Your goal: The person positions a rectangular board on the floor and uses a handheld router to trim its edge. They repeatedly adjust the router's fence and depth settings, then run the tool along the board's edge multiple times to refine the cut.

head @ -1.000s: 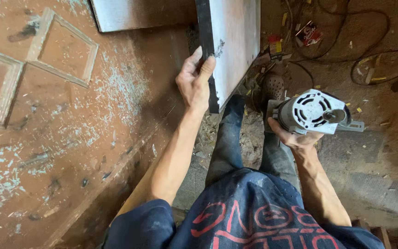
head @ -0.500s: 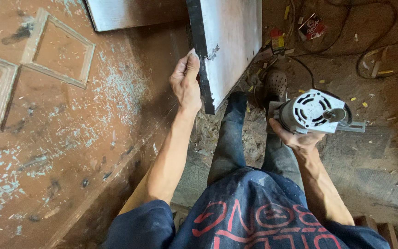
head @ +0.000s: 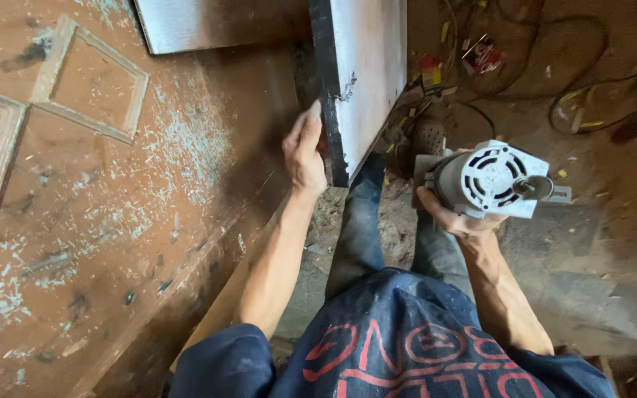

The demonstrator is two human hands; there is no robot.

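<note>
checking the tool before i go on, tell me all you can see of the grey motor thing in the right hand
The power tool is a stubby grey metal cylinder with a pale, round vented end cap facing the camera, dark slots ringing a dark central knob. A flat plate juts from its right side. It lies roughly level above the dusty floor, right of the white board. The right hand cups it from below and the left, fingers wrapped around the body. No cord can be traced to it; whether it is running cannot be told.

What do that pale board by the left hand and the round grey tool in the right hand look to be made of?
The pale flat board with a dark edge looks like laminated wood sheet: smooth, matt whitish face, dark chipped edge. The round grey power tool seems to be cast metal, dull silver with vent slots, though painted plastic is possible. The left hand rests on the board's edge; the right hand holds the tool.
</note>
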